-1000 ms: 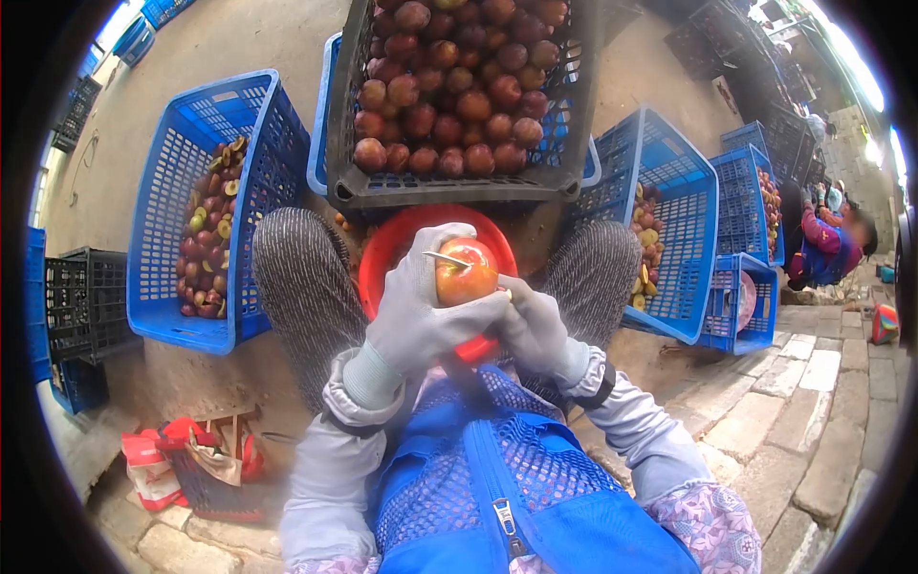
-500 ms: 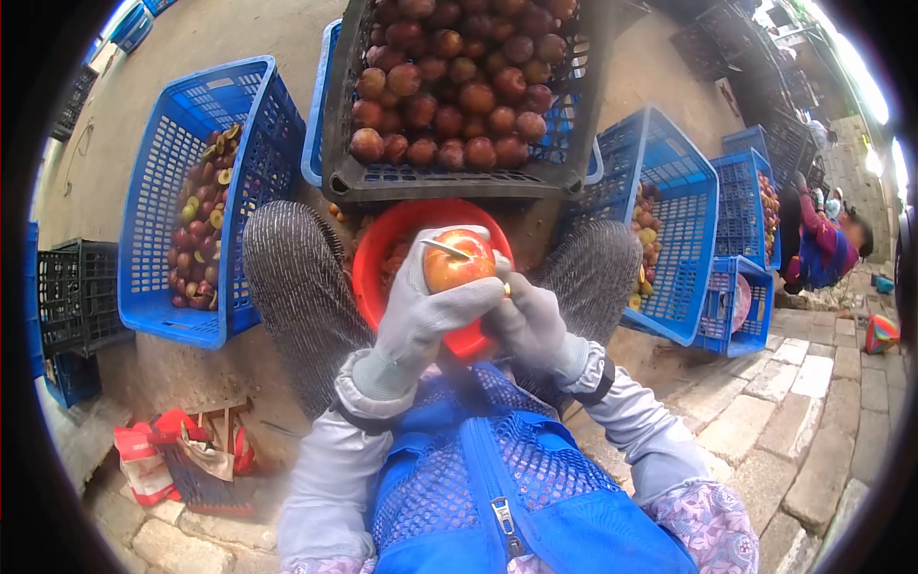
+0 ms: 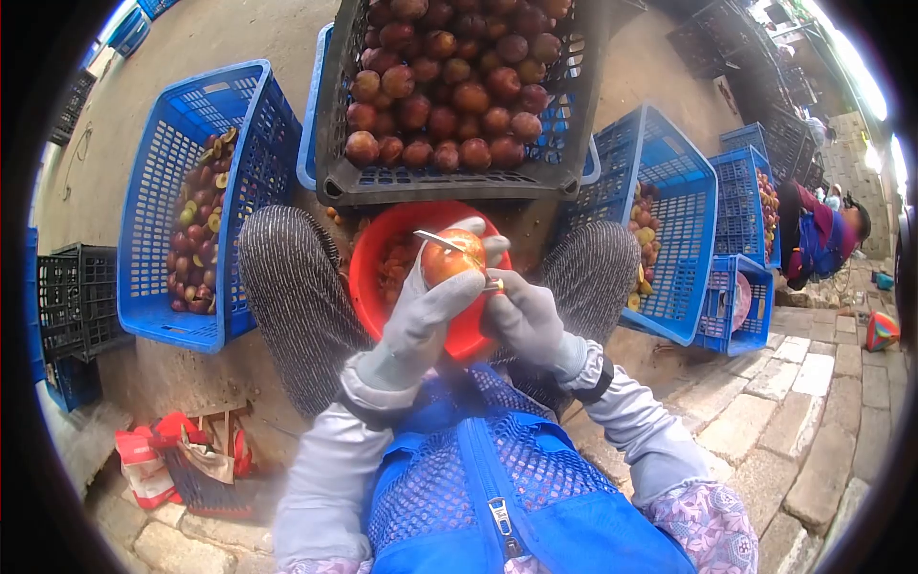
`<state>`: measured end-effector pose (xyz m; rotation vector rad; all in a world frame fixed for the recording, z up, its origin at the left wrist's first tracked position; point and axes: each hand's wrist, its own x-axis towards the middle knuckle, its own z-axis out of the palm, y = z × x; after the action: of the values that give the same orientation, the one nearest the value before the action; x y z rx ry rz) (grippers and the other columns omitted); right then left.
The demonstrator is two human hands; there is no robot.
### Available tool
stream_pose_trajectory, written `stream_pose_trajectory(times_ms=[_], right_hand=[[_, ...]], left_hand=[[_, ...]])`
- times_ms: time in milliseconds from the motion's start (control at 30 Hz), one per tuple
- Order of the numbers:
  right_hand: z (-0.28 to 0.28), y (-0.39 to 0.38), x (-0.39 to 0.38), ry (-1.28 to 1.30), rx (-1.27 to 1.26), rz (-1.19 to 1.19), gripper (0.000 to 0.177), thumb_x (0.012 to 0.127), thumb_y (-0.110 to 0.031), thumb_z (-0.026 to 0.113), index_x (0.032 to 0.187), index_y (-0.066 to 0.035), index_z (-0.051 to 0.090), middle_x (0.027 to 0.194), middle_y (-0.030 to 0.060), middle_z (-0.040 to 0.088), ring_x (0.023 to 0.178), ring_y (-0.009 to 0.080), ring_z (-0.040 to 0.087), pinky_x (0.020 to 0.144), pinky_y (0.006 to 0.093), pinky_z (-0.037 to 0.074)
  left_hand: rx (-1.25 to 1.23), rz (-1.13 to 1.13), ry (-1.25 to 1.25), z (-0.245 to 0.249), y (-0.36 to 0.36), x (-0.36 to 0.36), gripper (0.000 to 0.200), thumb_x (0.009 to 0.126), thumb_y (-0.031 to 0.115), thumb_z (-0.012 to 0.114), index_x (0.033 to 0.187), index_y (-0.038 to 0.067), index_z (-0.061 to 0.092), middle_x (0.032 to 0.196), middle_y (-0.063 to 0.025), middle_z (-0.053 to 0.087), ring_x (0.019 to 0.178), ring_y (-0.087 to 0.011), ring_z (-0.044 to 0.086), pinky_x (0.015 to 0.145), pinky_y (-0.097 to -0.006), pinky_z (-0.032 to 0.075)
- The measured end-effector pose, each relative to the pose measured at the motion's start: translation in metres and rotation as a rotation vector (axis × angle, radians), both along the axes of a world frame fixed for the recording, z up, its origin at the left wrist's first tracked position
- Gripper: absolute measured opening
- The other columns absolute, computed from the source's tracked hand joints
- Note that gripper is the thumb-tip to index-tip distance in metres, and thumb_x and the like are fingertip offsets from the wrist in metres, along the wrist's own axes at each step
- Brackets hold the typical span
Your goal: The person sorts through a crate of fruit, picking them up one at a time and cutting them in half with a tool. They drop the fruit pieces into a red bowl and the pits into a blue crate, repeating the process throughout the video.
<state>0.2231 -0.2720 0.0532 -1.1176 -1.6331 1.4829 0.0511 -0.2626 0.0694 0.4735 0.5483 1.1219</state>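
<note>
My gloved left hand [image 3: 421, 320] is wrapped round a red-and-yellow plum [image 3: 457, 258], fingers curled behind it and thumb along its near side. In my gloved right hand [image 3: 528, 323] is a small knife [image 3: 436, 239], its handle end showing between the fingers. The thin blade lies across the plum, its tip pointing to the upper left past the fruit. Both hands are close together above a red basin [image 3: 365, 287] between my knees, with reddish scraps [image 3: 397, 260] inside it.
Whole plums [image 3: 445, 96] fill a black crate [image 3: 454, 188] ahead. Blue crates with cut fruit stand at left [image 3: 220, 277] and right [image 3: 703, 239]. Bags [image 3: 191, 459] lie on the ground at lower left. Another person [image 3: 822, 234] is at far right.
The plum has shifted slightly left in my left hand. More of the blade now shows past the fruit's upper left side, and my right hand sits a little farther from the plum.
</note>
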Motion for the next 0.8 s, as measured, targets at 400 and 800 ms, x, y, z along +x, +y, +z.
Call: stream_pose_trajectory(times_ms=[400, 800], right_hand=[[0.002, 0.012, 0.015, -0.113, 0.113, 0.119, 0.031, 0.099, -0.019, 0.049, 0.127, -0.005, 0.051, 0.067, -0.0025, 0.050, 0.059, 0.0049, 0.047, 0.057, 0.0212, 0.044], [0.021, 0.027, 0.018, -0.415, 0.147, 0.199, 0.032, 0.096, -0.025, 0.052, 0.122, -0.006, 0.054, 0.075, 0.0101, 0.064, 0.066, 0.0250, 0.066, 0.060, 0.0326, 0.052]], left_hand=[[0.128, 0.015, 0.492, 0.006, 0.009, -0.014, 0.059, 0.075, 0.001, 0.070, 0.127, 0.004, 0.043, 0.113, -0.0106, 0.058, 0.103, -0.0187, 0.059, 0.091, -0.0328, 0.048], [0.190, 0.322, 0.642, 0.001, 0.006, -0.013, 0.074, 0.065, -0.007, 0.070, 0.128, 0.005, 0.035, 0.115, -0.0150, 0.053, 0.099, -0.0207, 0.058, 0.087, -0.0329, 0.051]])
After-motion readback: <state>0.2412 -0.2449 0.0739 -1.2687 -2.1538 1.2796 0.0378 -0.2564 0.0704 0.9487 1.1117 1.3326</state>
